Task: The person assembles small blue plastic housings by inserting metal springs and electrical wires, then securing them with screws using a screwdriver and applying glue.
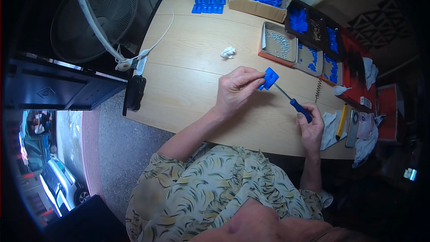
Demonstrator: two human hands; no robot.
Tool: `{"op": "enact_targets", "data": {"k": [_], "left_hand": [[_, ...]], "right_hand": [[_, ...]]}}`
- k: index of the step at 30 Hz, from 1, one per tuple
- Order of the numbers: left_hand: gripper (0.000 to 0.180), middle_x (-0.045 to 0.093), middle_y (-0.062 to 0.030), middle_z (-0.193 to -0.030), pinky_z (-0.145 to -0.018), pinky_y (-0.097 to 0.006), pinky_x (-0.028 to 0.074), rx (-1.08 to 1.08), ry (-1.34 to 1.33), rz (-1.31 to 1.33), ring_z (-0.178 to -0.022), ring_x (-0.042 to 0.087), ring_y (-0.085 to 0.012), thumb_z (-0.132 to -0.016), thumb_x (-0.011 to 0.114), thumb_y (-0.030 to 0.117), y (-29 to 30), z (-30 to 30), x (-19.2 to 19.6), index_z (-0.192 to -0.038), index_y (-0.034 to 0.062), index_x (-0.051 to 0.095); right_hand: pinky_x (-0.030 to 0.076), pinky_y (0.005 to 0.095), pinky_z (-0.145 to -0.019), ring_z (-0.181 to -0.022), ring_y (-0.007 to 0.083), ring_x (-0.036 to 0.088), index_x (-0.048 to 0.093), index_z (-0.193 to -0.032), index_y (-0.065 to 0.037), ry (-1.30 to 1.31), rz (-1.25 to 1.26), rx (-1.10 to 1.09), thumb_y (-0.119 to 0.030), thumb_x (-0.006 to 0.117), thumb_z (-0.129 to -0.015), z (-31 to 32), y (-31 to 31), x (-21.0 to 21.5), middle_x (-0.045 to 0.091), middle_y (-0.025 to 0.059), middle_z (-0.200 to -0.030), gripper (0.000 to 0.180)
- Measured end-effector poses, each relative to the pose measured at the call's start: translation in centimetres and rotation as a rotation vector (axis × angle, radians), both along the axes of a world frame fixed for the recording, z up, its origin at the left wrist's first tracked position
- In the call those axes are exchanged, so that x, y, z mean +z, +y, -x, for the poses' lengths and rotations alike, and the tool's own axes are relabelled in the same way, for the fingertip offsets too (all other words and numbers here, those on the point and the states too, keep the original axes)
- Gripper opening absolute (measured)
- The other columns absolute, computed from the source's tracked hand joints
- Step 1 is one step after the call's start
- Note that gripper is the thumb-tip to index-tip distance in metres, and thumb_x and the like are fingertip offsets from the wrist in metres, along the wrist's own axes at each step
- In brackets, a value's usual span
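Over the middle of the table, my left hand [237, 88] pinches a small blue plastic part [270, 78] between thumb and fingers. My right hand [310, 127], farther right, is closed round the blue handle of a screwdriver [293, 103]. Its metal shaft slants up and left, and the tip meets or nearly meets the lower right side of the blue part. Whether a screw sits at the tip is too small to tell. Beyond the right hand lies a dark coil spring [318, 90] on the tabletop.
Past my hands lies a crumpled white tissue [228, 53]. Shallow boxes with small metal pieces [278, 45] and blue parts [309, 58] line the right side. A cardboard box [260, 9] of blue pieces and spring assemblies [209, 0] stand behind. A yellow cutter [342, 123] lies at right.
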State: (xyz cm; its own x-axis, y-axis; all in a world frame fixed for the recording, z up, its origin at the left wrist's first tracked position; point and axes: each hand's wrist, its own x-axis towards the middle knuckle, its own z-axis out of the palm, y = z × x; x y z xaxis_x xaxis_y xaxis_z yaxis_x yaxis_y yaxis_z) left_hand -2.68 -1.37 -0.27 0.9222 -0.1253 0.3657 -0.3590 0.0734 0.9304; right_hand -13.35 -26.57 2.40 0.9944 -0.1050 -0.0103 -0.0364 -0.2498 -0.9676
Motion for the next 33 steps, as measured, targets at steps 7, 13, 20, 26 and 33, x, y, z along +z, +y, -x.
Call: {"op": "enact_targets", "data": {"k": [7,13,20,26,33], "left_hand": [[0.020,0.073,-0.0105,-0.100,-0.070,-0.024,0.057,0.035,-0.067,-0.057,-0.084,0.070,-0.0123,-0.090,0.075,-0.002,0.4,-0.2,0.1,-0.110,0.0006,0.078],[0.018,0.074,-0.0100,-0.099,-0.069,-0.024,0.058,0.069,-0.073,-0.043,-0.082,0.071,-0.0127,-0.090,0.076,-0.001,1.1,-0.6,0.0,-0.107,0.0009,0.079],[0.017,0.074,-0.0120,-0.096,-0.071,-0.029,0.059,0.152,-0.181,-0.005,-0.082,0.073,-0.0188,-0.087,0.076,-0.001,0.9,-0.9,-0.1,-0.104,0.0005,0.079],[0.018,0.073,-0.0111,-0.094,-0.071,-0.030,0.057,0.161,-0.146,0.082,-0.082,0.072,-0.0189,-0.087,0.076,-0.002,0.6,0.1,-0.2,-0.104,-0.0001,0.078],[0.017,0.074,-0.0115,-0.095,-0.071,-0.030,0.057,0.167,-0.144,0.063,-0.083,0.072,-0.0191,-0.088,0.076,-0.001,0.9,-0.3,-0.1,-0.105,-0.0003,0.078]], "right_hand": [[0.048,0.0240,-0.083,-0.094,0.0109,0.055,0.059,-0.119,0.002,0.143,-0.058,-0.012,-0.015,0.069,-0.100,-0.5,0.5,1.0,0.056,0.0060,-0.108,0.027],[0.045,0.0183,-0.068,-0.084,0.0060,0.053,0.058,-0.126,0.000,-0.121,0.081,-0.020,-0.017,0.067,-0.101,-1.7,0.6,-0.3,0.057,0.0052,-0.111,0.032],[0.048,0.0238,-0.080,-0.094,0.0122,0.056,0.055,-0.131,0.003,-0.075,0.073,-0.047,-0.011,0.062,-0.095,-2.1,-0.2,-0.8,0.058,0.0086,-0.119,0.039],[0.046,0.0248,-0.077,-0.089,0.0108,0.054,0.058,-0.125,0.003,0.012,0.011,0.015,-0.013,0.065,-0.098,-2.7,-2.6,-2.3,0.058,0.0072,-0.108,0.032],[0.038,0.0216,-0.063,-0.071,0.0072,0.046,0.061,-0.121,0.002,-0.154,0.130,-0.047,-0.015,0.062,-0.104,-3.1,0.2,-0.9,0.057,0.0032,-0.092,0.025]]}}
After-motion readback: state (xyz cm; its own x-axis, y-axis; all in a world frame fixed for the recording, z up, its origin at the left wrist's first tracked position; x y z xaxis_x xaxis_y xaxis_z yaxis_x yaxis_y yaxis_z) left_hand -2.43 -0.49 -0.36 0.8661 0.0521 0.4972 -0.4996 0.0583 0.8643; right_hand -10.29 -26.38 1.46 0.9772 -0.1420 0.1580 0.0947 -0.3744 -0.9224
